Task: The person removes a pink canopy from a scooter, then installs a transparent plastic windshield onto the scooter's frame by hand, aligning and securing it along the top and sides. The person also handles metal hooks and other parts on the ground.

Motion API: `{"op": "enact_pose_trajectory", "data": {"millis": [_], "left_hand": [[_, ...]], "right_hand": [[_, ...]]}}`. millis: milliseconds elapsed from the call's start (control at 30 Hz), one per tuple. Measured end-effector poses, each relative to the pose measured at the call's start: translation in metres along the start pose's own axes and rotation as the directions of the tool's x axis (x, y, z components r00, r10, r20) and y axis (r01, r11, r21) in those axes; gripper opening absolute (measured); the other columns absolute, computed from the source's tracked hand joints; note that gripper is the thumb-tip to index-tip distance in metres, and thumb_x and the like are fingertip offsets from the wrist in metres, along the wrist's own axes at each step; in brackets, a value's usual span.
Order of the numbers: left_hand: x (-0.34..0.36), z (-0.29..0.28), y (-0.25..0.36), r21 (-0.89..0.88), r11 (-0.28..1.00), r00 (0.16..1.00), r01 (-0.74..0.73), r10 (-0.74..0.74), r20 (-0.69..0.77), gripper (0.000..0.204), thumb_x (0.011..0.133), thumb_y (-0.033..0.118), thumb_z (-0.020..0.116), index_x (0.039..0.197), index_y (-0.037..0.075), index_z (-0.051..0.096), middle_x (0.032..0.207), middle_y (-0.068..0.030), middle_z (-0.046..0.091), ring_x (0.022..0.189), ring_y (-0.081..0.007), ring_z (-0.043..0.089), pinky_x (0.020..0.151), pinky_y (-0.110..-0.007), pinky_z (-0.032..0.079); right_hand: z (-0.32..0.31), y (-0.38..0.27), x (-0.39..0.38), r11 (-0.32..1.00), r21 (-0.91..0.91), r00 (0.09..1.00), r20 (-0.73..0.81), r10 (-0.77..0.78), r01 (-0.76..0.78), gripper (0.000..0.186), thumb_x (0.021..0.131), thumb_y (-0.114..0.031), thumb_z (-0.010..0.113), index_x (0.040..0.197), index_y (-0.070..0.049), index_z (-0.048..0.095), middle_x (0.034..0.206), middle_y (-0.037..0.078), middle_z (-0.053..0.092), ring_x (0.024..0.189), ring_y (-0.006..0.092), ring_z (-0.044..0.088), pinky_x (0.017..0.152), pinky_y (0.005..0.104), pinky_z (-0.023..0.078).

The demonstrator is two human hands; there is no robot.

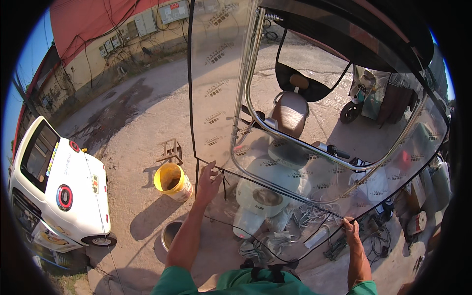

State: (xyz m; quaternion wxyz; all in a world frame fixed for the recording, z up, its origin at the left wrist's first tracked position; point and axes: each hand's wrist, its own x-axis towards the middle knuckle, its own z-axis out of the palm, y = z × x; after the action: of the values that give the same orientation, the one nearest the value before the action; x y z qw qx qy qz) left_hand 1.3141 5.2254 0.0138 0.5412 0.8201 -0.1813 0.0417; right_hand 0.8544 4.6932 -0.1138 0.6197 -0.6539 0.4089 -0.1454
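Observation:
A clear plastic sheet with dark printed marks and black-bound edges hangs over a silver tube frame in front of a white scooter. My left hand has its fingers closed on the black lower edge, near the sheet's left corner. Farther right along that edge, my right hand pinches the black binding. The sheet's lower edge runs between the two hands. Through the plastic, the scooter's front and handlebar show, and its brown seat lies behind the frame. A loose black cord loops below the sheet.
At left stand a yellow bucket, a small wooden stool and a round metal container. A white vehicle is parked farther left. Cables and bundled wires lie on the ground at right. Another covered vehicle stands behind.

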Motion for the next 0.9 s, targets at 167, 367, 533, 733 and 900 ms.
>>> {"op": "enact_pose_trajectory", "data": {"millis": [167, 367, 533, 733, 900], "left_hand": [[0.024, 0.013, -0.016, 0.113, 0.991, 0.997, -0.068, 0.064, 0.037, 0.073, 0.094, 0.009, 0.074, 0.158, 0.001, 0.042, 0.147, -0.0237, 0.051, 0.110, -0.0276, 0.071, 0.094, -0.039, 0.059], [0.023, 0.020, -0.017, 0.097, 0.990, 0.995, -0.103, 0.101, 0.022, 0.072, 0.093, 0.009, 0.074, 0.157, 0.000, 0.042, 0.141, -0.0255, 0.054, 0.106, -0.0273, 0.072, 0.092, -0.039, 0.059], [0.018, 0.022, -0.030, 0.073, 0.991, 0.993, -0.109, 0.111, -0.030, 0.074, 0.089, 0.010, 0.078, 0.155, 0.004, 0.046, 0.135, -0.0207, 0.058, 0.103, -0.0275, 0.069, 0.090, -0.041, 0.057], [0.005, 0.027, -0.043, 0.106, 0.986, 0.991, -0.129, 0.132, -0.018, 0.065, 0.094, 0.003, 0.072, 0.153, -0.001, 0.046, 0.137, -0.0209, 0.055, 0.104, -0.0231, 0.072, 0.080, -0.033, 0.062], [-0.009, 0.031, -0.043, 0.079, 0.993, 0.996, -0.089, 0.090, -0.017, 0.060, 0.093, 0.002, 0.072, 0.149, 0.000, 0.051, 0.136, -0.0187, 0.055, 0.101, -0.0216, 0.072, 0.077, -0.031, 0.062]], "right_hand": [[0.005, 0.000, 0.007, 0.999, -0.042, 0.998, -0.056, 0.023, -0.025, 0.037, 0.099, -0.036, 0.074, 0.121, -0.006, 0.070, 0.098, 0.003, 0.071, 0.086, 0.0171, 0.068, 0.075, 0.0353, 0.055], [0.001, 0.006, 0.009, 0.999, -0.020, 0.997, -0.070, 0.034, -0.036, 0.039, 0.099, -0.034, 0.074, 0.125, -0.006, 0.067, 0.099, 0.004, 0.071, 0.086, 0.0174, 0.068, 0.075, 0.0357, 0.056], [0.011, -0.009, 0.003, 0.998, -0.007, 0.996, -0.067, 0.066, -0.067, 0.041, 0.098, -0.032, 0.074, 0.127, -0.006, 0.064, 0.100, 0.004, 0.070, 0.087, 0.0177, 0.068, 0.076, 0.0353, 0.055], [0.006, -0.003, 0.002, 0.996, 0.048, 0.995, -0.074, 0.073, -0.070, 0.039, 0.096, -0.031, 0.075, 0.125, -0.008, 0.063, 0.100, 0.003, 0.069, 0.089, 0.0172, 0.067, 0.079, 0.0388, 0.054], [0.002, -0.002, -0.004, 0.995, 0.083, 0.998, -0.041, 0.054, -0.050, 0.049, 0.092, -0.033, 0.077, 0.131, -0.007, 0.061, 0.107, 0.004, 0.070, 0.096, 0.0196, 0.069, 0.082, 0.0410, 0.054]]}}
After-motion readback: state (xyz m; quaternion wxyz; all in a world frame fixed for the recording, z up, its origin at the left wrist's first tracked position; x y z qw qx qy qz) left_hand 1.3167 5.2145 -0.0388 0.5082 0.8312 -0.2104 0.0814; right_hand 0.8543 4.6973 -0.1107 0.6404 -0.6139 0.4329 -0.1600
